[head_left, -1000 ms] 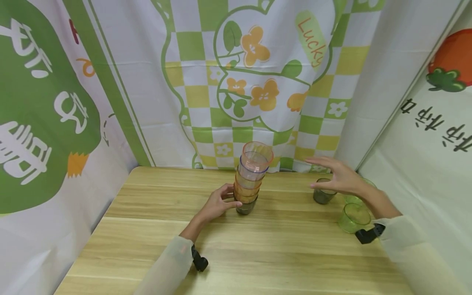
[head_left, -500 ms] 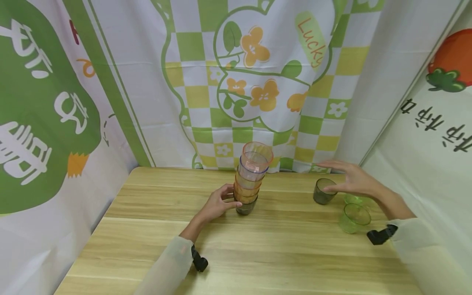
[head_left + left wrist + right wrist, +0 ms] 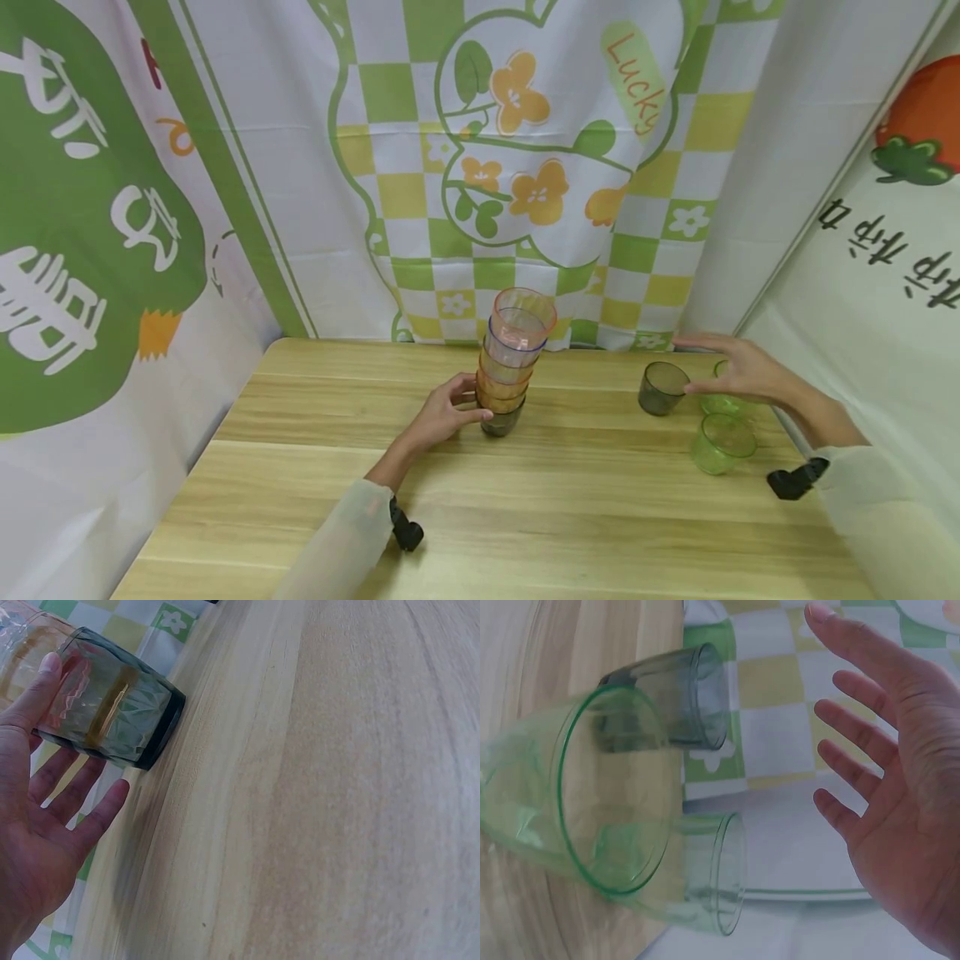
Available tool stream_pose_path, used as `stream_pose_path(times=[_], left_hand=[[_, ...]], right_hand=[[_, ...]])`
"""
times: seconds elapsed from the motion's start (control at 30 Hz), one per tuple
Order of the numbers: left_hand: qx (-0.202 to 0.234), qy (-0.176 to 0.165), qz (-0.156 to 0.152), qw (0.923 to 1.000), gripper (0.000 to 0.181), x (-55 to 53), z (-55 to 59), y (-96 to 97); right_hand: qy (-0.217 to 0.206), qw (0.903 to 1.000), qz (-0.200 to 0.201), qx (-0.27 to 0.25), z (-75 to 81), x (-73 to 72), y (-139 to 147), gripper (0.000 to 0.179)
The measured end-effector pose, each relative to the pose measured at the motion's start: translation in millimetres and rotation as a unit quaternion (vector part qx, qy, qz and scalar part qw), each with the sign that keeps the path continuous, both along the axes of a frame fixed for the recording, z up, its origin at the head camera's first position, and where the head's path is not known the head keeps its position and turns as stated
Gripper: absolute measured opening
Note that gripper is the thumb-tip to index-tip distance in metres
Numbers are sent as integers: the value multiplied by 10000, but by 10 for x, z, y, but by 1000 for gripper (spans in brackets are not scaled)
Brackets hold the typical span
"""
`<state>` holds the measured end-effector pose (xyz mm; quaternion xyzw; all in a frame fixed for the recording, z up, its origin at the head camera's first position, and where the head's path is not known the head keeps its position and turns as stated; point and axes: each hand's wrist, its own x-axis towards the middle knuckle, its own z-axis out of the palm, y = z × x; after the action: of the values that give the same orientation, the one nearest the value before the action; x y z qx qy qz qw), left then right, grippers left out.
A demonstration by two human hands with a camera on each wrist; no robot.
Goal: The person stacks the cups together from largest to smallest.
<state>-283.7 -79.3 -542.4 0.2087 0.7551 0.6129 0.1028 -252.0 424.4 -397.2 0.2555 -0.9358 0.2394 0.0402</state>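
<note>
The left hand (image 3: 442,414) has its thumb and fingers curled round the lower part of a stack of cups (image 3: 504,383) — thumb on the near side, fingers passing behind. The right hand (image 3: 742,372) has its thumb and fingers spread apart beside a loose grey cup (image 3: 660,390); the thumb overlaps that cup's rim in the head view, but the right wrist view shows the two apart.

The stack stands near the far edge of the table (image 3: 525,508), well to the left of the loose cups. Its cups are see-through: a reddish-orange rim on top, a blue rim next, amber below, and smoky grey at the bottom, with a faceted pattern. How many amber ones there are is hard to tell.

The tabletop is wood, banded in pale and darker grain. Beyond it hangs a curtain (image 3: 397,92) with green and yellow checks, orange flowers and the word "Lucky". A green print (image 3: 75,217) with white characters covers the left side; a red fruit print (image 3: 922,112) is on the right.

Within the stack, each cup sits inside the one beneath. The grey cup stands rim up, like the front green cup (image 3: 722,446) — behind which a second green cup (image 3: 723,407) is partly covered by the right hand.
</note>
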Motion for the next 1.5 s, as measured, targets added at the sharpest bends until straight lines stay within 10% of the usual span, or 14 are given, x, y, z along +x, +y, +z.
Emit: stream_pose_path(times=[1.5], left_hand=[[-48,7,39,10000,62,-1,-4,-8]], right_hand=[[-693,9947,-696,288,-497,-64,655,77]])
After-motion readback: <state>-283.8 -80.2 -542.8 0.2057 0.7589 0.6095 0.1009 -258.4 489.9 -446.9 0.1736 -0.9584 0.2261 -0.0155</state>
